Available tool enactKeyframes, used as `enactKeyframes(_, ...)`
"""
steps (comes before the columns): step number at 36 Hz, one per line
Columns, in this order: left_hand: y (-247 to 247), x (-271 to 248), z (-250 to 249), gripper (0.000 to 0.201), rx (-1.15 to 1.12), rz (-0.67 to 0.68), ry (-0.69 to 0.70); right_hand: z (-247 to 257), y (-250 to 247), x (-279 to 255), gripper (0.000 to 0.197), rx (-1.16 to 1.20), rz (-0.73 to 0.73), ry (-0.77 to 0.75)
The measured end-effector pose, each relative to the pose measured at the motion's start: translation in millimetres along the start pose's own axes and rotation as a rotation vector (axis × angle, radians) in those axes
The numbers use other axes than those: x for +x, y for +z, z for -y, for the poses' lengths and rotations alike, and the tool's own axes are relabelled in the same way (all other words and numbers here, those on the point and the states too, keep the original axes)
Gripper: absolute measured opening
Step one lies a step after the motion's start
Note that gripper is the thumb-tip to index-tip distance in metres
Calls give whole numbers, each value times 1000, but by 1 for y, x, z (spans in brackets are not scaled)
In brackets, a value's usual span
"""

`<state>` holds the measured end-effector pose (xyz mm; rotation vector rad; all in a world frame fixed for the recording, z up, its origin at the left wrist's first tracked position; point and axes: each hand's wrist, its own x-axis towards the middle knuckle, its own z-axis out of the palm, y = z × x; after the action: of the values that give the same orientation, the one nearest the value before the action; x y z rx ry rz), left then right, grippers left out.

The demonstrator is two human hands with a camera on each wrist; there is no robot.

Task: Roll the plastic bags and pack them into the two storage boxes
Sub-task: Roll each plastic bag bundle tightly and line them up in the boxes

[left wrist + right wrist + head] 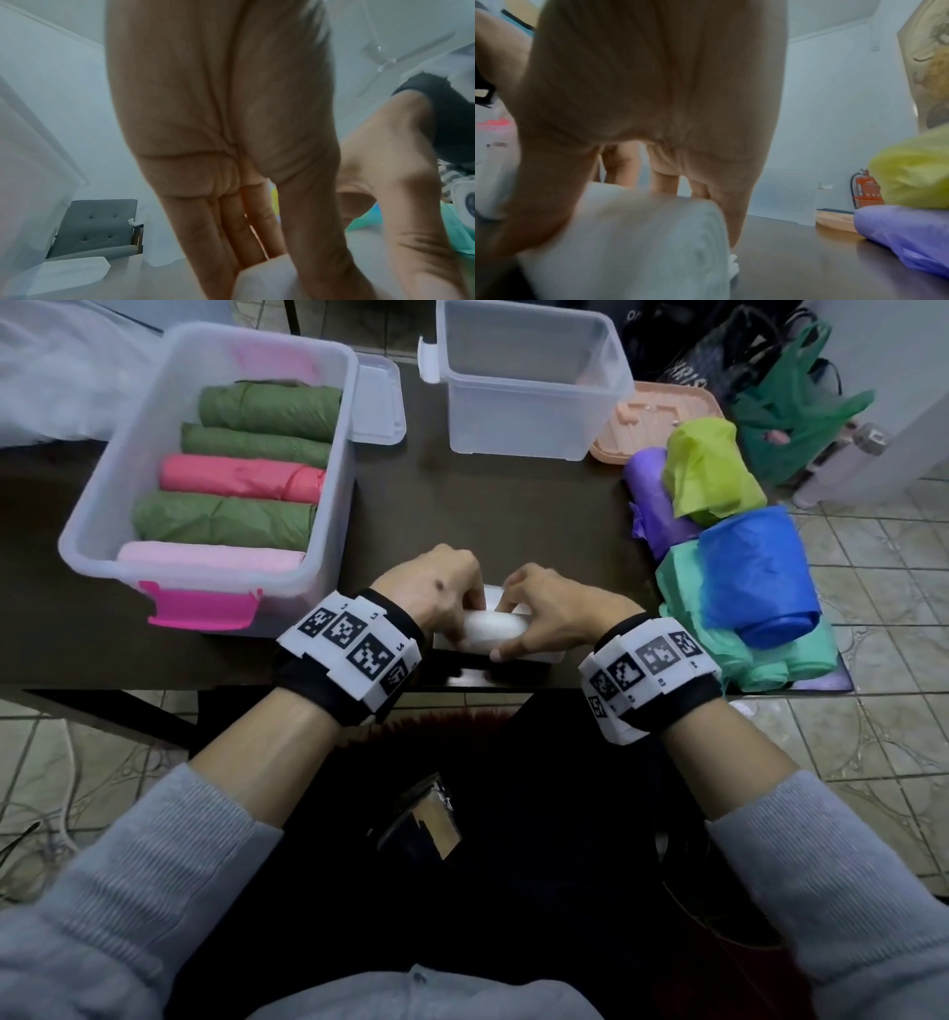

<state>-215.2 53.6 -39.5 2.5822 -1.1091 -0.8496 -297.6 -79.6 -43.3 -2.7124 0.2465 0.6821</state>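
A white plastic bag (pixel 495 631), partly rolled, lies at the table's near edge. My left hand (pixel 441 590) and right hand (pixel 544 613) both grip its roll, fingers curled over the top and thumbs at the near side. The roll fills the bottom of the right wrist view as the white bag (pixel 639 243), and its end shows under my left fingers (pixel 231 223). The left storage box (pixel 328 516), with a pink latch, holds several rolled bags in green, pink and light pink. The right storage box (pixel 534 428) stands empty at the back.
Loose bags are piled at the table's right: a blue bag (pixel 755 572), a yellow-green bag (pixel 708 469), a purple bag (pixel 652 500) and a teal bag (pixel 739 654). A peach lid (pixel 662 410) and a clear lid (pixel 377 397) lie near the boxes. More bags sit on the floor beyond.
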Motion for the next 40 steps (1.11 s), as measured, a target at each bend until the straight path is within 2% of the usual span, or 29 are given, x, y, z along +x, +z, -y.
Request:
enactKeyframes(3,-4,0,0,49,-16,6,1,-3,-6,1,60,28,30,17)
enactKeyframes(8,-7,0,1,48,-32,3,7,-5,0,10,100,42,20,37)
enactKeyframes(10,-7,0,1,49,-30,3,6,-6,4,13,105,57,11,34)
enactKeyframes(12,-7,1,1,49,-33,4,3,-5,5,13,95,53,-13,27)
enactKeyframes(14,-7,1,1,49,-27,5,3,-4,7,12,75,12,-46,11)
enactKeyframes(16,-7,2,1,49,-32,0,4,-4,10,11,64,-10,-71,-13)
enactKeyframes(24,-12,0,5,44,-69,-5,33,-2,27,1,62,-115,-229,-135)
enactKeyframes(29,-9,-1,6,43,-101,-31,65,2,42,-9,59,-173,-362,-108)
enactKeyframes(33,-8,-8,10,48,-146,-221,108,3,35,-6,53,13,-355,-48)
enactKeyframes(37,-31,-34,16,33,-280,-533,198,14,20,4,45,316,-438,-46)
enactKeyframes(40,-56,-57,30,27,-317,-696,165,32,2,12,45,448,-524,-91)
